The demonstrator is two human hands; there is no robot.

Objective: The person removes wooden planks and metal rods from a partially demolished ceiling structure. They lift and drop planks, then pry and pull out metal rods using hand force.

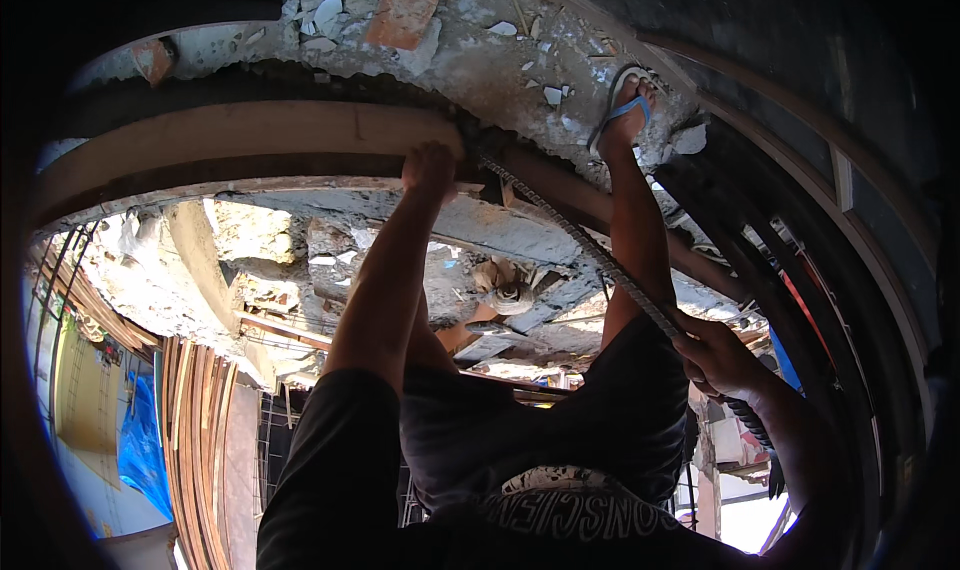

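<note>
My left arm reaches forward, and my left hand [430, 170] is closed on the lower edge of a wide wooden beam [250, 130], near its right end. Its fingertips are partly hidden against the wood. At the right, my right hand [722, 358] is wrapped around a thick ribbed steel bar [585, 242]. The bar slants up and left from that fist, its far tip reaching the dark gap just past the beam's end. Its near part shows again behind my wrist.
Broken concrete [345, 15] and a reddish slab [410, 8] lie at the far side. My sandalled foot [627, 115] stands on the rough ledge. Rubble [500, 280] lies below the beam. Long wooden strips [195, 440] and a blue tarp [142, 450] are at lower left, dark frames at right.
</note>
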